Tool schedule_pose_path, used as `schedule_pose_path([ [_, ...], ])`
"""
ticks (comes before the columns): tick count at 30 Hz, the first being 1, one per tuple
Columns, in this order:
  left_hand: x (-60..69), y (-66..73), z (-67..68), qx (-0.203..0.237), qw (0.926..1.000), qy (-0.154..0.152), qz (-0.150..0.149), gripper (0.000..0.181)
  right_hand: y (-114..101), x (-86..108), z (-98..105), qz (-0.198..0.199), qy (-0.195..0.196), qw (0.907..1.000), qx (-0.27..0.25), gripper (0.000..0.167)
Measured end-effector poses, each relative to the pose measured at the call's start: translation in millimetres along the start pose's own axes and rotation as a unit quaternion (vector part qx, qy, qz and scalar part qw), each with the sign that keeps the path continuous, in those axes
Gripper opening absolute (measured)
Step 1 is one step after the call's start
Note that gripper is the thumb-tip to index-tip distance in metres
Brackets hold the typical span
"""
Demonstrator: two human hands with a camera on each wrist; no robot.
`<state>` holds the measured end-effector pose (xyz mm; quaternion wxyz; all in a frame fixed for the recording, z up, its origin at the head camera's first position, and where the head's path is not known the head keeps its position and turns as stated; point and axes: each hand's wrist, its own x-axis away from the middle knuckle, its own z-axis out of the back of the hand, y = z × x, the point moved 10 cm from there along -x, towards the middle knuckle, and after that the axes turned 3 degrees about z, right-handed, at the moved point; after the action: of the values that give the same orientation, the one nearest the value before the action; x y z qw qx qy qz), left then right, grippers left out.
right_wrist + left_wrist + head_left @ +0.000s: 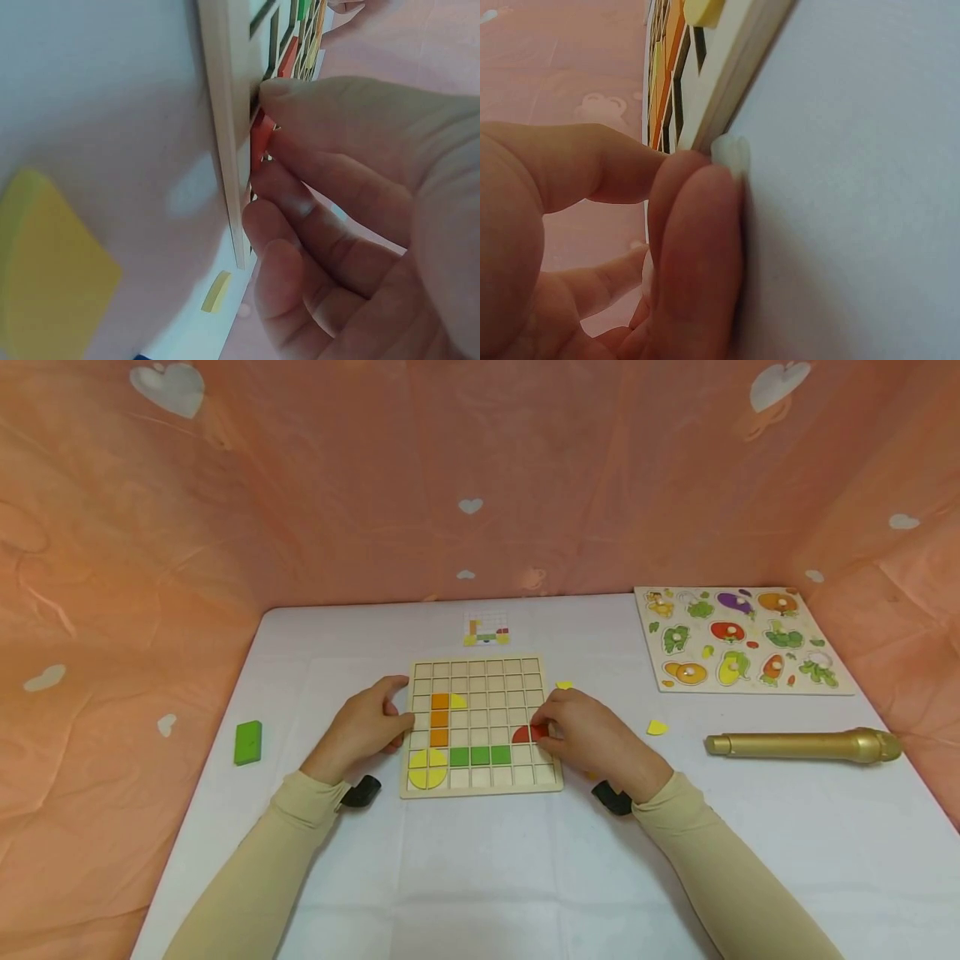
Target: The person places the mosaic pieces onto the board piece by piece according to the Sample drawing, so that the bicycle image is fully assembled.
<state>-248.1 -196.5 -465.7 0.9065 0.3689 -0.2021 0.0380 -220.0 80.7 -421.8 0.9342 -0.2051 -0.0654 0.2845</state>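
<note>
A wooden grid board (480, 727) lies on the white table, holding orange squares (439, 719), green squares (480, 756), a circle of yellow quarter pieces (427, 769) and one yellow quarter piece (457, 702) by the top orange square. My left hand (363, 727) rests its fingertips against the board's left edge. Over the right side, my right hand (592, 735) pinches a red quarter-circle piece (261, 137) between thumb and fingers, at a cell beside another red quarter piece (521, 735). Fingers partly cover the pinched piece.
Behind the board lies a small pattern card (486, 628). Loose yellow pieces (657, 727) lie to the right, near a gold microphone-shaped object (802, 746) and a vegetable puzzle board (750, 643). A green block (248, 742) is at far left.
</note>
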Motion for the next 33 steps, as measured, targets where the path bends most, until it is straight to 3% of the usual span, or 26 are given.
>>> schedule_pose_path([
  [7,0.0,1.3,0.4,-0.003,1.0,-0.002,-0.003,0.07,4,0.9,2,-0.007,-0.003,1.0,-0.002,0.018],
  [14,-1.3,0.3,-1.2,-0.002,1.0,-0.004,-0.004,0.07,22,11.6,18,-0.041,0.008,0.999,-0.016,0.025],
  [23,-1.2,-0.2,1.0,-0.003,1.0,-0.002,-0.001,0.071,45,44.4,32,-0.065,0.006,0.9979,0.006,0.024],
  [33,-0.8,-0.8,-0.4,0.0,1.0,-0.004,-0.001,0.071,49,86.6,35,-0.058,0.005,0.9978,0.032,0.022],
])
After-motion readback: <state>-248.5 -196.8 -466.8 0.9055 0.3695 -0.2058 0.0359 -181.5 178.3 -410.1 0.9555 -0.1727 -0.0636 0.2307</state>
